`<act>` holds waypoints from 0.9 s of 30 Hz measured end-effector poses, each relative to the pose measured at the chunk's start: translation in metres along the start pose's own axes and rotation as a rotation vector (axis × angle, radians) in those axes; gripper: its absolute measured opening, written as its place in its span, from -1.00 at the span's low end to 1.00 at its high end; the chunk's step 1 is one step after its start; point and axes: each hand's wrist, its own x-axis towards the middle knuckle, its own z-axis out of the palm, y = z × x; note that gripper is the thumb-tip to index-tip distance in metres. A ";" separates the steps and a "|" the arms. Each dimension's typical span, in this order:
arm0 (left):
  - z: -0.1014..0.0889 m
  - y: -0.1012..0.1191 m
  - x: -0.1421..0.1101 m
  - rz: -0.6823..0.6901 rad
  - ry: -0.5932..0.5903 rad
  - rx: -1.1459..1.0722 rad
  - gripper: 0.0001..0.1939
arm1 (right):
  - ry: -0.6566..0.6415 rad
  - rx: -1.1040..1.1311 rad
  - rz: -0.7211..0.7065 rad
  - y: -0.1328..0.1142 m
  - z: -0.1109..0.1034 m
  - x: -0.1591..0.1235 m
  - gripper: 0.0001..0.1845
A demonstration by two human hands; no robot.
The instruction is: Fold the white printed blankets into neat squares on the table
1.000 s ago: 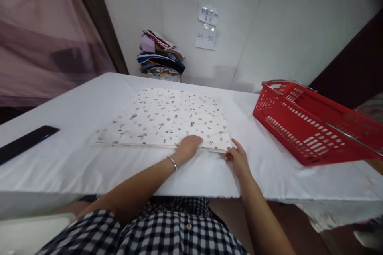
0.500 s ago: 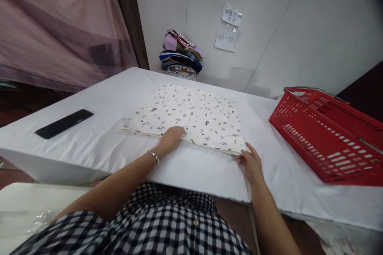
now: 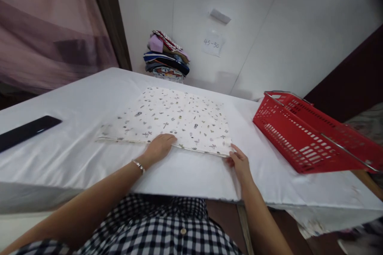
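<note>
A folded white cloth [image 3: 179,115] printed with small plants and figures lies flat on the white-covered table. My left hand [image 3: 160,146] is at the middle of its near edge, fingers closed together on the layers; the fingertips are partly hidden. At the near right corner my right hand [image 3: 239,161] pinches the cloth between thumb and fingers. The near edge shows stacked layers, and the cloth's left end reaches well past my left hand.
A red plastic basket [image 3: 281,135] with metal handles stands on the table [image 3: 191,177] at the right. At the left lies a flat black object [image 3: 30,129]. Behind the table is a stack of folded fabrics [image 3: 167,55]. A paper sign [image 3: 212,44] hangs on the wall.
The view has turned to the right, so the scene sits further left. Both hands keep their places on the cloth's near edge, and the cloth looks the same.
</note>
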 end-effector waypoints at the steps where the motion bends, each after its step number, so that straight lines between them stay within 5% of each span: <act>1: 0.001 -0.002 -0.002 0.042 0.014 -0.006 -0.62 | -0.009 -0.015 0.015 0.001 -0.001 0.001 -0.36; 6: 0.001 -0.008 -0.004 0.209 0.014 -0.023 -0.58 | -0.041 0.095 0.120 -0.006 -0.002 0.003 -0.55; 12: -0.004 -0.011 0.003 0.229 0.000 -0.013 -0.60 | -0.069 0.370 0.204 -0.044 0.005 0.005 -0.62; 20: 0.002 0.003 0.005 -0.036 -0.005 0.074 -0.50 | -0.113 0.420 0.168 -0.070 0.009 0.008 -0.65; 27: 0.006 0.022 0.010 -0.041 0.065 0.027 -0.60 | -0.102 0.401 0.129 -0.080 0.011 0.009 -0.64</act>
